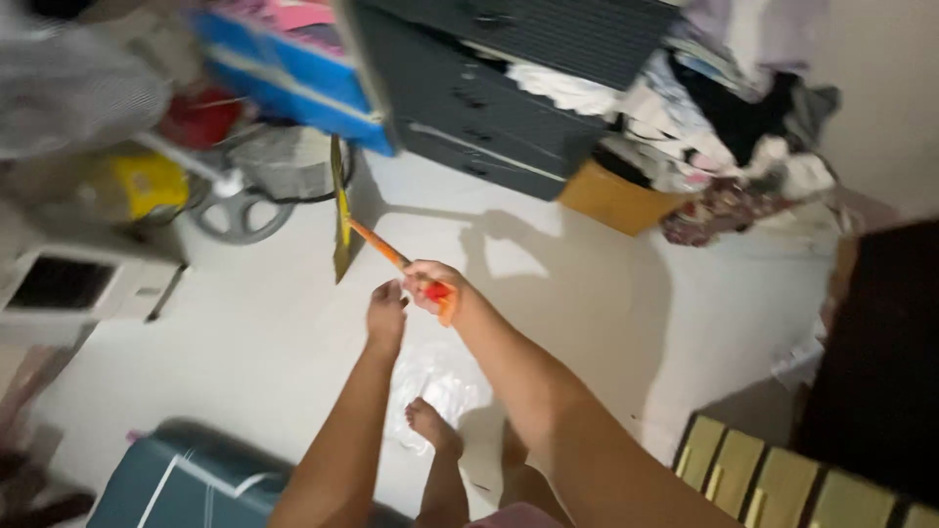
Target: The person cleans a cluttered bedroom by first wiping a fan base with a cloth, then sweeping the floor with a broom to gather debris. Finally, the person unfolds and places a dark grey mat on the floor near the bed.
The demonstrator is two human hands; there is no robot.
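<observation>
Orange plastic handle (377,244) is running up and away from the right hand (435,286), which is closing around its red grip end. It looks like a short broom or duster; the flat yellowish head (339,210) is hanging edge-on above the white floor (548,293), near the dark drawer chest (489,88). Left hand (385,315) is sitting just beside the right, fingers curled; can't tell whether it's touching the grip or holding anything.

Head view only, heavy motion blur.

Risks, as I judge them:
- Crumpled clear plastic sheet (440,381) is lying right by the bare feet (430,422). Smooth film on a glossy floor, so a slip looks likely.
- Fan base and cord (245,205) are sitting close to the broom head, so a sweep could snag them.
- Loose clothes pile (724,108) is spilling over the cardboard box (616,200); a knock could bring it down.

Teal suitcase (186,479) is sitting low left, hard-shelled with rounded corners.
</observation>
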